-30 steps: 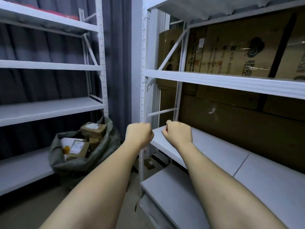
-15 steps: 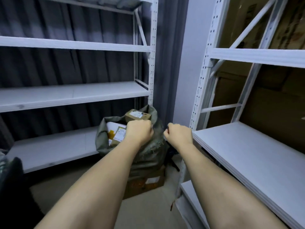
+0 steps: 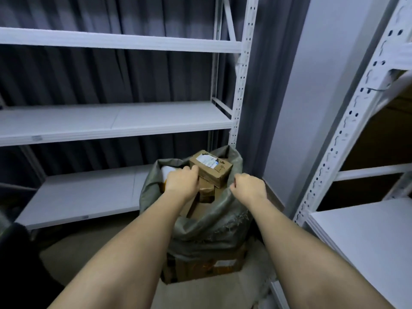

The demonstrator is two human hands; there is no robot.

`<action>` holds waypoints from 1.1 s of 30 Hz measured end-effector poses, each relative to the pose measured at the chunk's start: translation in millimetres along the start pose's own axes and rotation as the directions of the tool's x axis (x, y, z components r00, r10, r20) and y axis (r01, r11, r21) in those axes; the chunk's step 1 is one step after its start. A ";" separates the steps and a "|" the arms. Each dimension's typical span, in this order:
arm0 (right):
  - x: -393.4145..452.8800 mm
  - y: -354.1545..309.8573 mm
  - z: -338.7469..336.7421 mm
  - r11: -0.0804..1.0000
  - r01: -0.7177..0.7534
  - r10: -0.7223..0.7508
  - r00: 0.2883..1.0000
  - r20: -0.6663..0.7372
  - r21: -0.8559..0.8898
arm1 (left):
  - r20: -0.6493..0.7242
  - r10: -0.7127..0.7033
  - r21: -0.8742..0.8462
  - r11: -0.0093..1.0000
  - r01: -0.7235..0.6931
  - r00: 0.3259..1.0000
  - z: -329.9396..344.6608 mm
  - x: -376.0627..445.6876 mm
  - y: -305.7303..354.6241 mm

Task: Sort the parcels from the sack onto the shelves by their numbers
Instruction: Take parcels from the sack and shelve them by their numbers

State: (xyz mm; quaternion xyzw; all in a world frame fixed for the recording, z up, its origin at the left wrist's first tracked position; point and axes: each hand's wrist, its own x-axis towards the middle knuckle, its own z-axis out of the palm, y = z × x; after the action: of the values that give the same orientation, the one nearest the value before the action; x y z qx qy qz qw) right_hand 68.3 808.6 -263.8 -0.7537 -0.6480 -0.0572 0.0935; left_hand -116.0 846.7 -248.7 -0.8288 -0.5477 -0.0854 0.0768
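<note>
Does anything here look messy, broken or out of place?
Mostly tidy. The green sack sits perched on a cardboard box on the floor, its mouth slumped open. The top parcel lies tilted on the heap. Nothing has spilled, and I see no damage. The left shelves hold no parcels.

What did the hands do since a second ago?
Both went from the right-hand shelf to the sack. The left hand now reaches in beside the top parcel; the right hand closes at the sack's rim. The parcels stay in the sack.
</note>
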 end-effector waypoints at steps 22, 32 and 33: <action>268.8 -16.0 163.0 0.968 -0.239 0.247 0.851 0.464 -0.077 | 0.426 0.288 -0.083 0.956 -0.280 0.858 159.8 295.7 -78.8; 305.8 6.0 217.5 0.972 -0.193 0.236 0.833 0.501 -0.136 | 0.523 0.330 -0.035 0.930 -0.367 0.786 219.4 339.1 -72.3; 305.4 8.6 221.0 0.970 -0.185 0.242 0.819 0.521 -0.159 | 0.529 0.336 -0.040 0.927 -0.373 0.779 222.3 340.5 -70.2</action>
State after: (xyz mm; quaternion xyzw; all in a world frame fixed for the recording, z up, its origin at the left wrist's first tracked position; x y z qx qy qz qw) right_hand 116.0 1150.0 -416.7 -0.8111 -0.5558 0.1338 -0.1236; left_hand -36.6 1227.8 -386.0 -0.9050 -0.3842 0.1794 -0.0336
